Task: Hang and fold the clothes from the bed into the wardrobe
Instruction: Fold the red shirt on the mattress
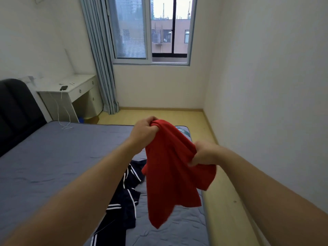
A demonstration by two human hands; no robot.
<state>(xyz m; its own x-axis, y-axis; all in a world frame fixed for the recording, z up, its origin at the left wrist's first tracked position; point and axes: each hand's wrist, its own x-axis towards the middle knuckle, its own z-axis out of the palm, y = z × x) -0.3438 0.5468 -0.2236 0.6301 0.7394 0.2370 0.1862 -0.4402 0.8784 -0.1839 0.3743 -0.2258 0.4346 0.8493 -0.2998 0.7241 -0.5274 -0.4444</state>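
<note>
Head view: our left hand [144, 131] and right hand [204, 153] hold a red shirt [170, 174] above the bed [53, 157], fingers [152, 121] closed tight on it. Dark striped clothes [127, 196] lie beneath.

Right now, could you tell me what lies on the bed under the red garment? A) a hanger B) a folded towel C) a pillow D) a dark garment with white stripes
D: a dark garment with white stripes lies crumpled on the bed, beneath the red garment held by the left hand and right hand.

Both hands [144, 131] [204, 153] grip red garment [170, 174] above bed [53, 157].
</note>
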